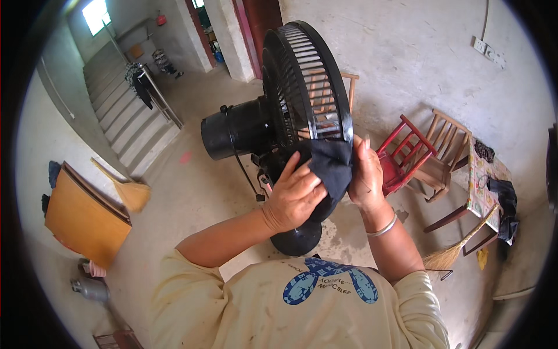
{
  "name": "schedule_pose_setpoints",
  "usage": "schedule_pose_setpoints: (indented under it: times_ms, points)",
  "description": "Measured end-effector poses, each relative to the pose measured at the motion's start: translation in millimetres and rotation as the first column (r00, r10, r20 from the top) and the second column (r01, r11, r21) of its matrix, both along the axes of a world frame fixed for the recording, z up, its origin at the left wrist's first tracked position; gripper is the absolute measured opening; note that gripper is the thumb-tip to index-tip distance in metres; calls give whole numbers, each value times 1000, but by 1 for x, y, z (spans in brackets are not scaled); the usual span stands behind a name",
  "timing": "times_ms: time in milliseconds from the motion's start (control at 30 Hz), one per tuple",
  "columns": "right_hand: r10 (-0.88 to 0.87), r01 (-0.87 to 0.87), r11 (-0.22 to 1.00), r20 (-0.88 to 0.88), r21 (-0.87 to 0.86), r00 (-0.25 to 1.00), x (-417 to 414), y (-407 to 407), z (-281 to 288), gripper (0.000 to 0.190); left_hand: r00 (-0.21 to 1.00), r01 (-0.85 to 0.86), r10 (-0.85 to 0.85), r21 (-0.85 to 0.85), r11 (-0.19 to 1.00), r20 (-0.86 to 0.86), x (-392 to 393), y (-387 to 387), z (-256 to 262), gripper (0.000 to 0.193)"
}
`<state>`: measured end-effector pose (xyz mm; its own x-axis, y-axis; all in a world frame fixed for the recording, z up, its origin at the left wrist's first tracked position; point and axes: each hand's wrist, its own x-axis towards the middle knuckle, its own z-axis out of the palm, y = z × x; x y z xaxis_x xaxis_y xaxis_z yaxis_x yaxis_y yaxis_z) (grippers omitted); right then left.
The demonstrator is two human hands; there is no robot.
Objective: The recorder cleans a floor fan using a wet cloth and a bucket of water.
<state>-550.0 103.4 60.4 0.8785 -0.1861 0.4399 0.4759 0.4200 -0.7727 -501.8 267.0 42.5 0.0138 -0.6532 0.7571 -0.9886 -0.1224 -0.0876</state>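
A black standing fan is upright before me, its round grille turned to the right. My left hand holds a dark cloth against the lower part of the grille, with the fingers bent over the fabric. On the other side, my right hand, with a silvery bangle at the wrist, holds the front rim of the grille; some of its fingers are hidden behind the rim. Below my hands is the round black base on the floor. The lower stand is partly hidden by my left hand and the cloth.
To the right are a red chair, a wooden chair, a table with a patterned cover and a straw broom. Leftward are concrete stairs, another broom, a wooden board and a gas cylinder.
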Motion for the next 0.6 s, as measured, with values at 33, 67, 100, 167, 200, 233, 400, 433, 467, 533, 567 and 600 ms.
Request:
schedule_pose_setpoints:
  times_ms: [33, 67, 100, 167, 200, 233, 400, 433, 467, 533, 567, 600]
  points:
    - [4, -4, 1000, 1, -2, 1000, -2, 0, -10, 54, 1000, -4, 4, -2, 1000, 1, -2, -1, 5, 20]
    - [-44, 44, 999, 23, -12, 999, -2, 1, -29, 52, 999, -29, 29, -5, 1000, -30, -4, -3, 15, 22]
    - [-91, 92, 996, 45, -21, 995, -2, 2, -42, 50, 997, -55, 54, -9, 998, -62, -3, -4, 25, 25]
    - [-38, 38, 998, -2, 42, 999, -3, 4, -47, 42, 994, -85, 84, -6, 996, -64, 5, -9, 50, 32]
    - [-53, 52, 997, 11, 55, 999, -1, 2, -52, 37, 991, -130, 130, -7, 991, -21, 8, -13, 69, 32]
    - [-79, 77, 995, 20, 67, 997, 1, -2, -56, 33, 986, -166, 166, -11, 986, 16, 12, -21, 84, 31]
    - [59, -59, 987, 3, 151, 998, -4, 0, -34, 29, 970, -230, 236, -103, 968, 54, -3, -29, 43, 18]
    - [74, -73, 987, -5, 144, 997, -5, 1, -35, 29, 972, -222, 228, -90, 971, 52, -8, -22, 15, 18]
    - [111, -111, 984, 8, 139, 994, -5, 3, -33, 30, 970, -237, 240, -90, 967, 28, -16, -16, -17, 19]
    - [151, -154, 987, 56, 43, 987, -1, -1, -36, 34, 964, -266, 268, -101, 959, -1, -29, -9, -72, 21]
    - [142, -143, 989, 51, 19, 988, -4, -1, -28, 36, 964, -267, 263, -92, 959, -50, -35, -7, -94, 23]
    - [145, -146, 989, 55, 32, 988, -1, -6, -29, 36, 964, -256, 247, -85, 963, -97, -39, -11, -93, 25]
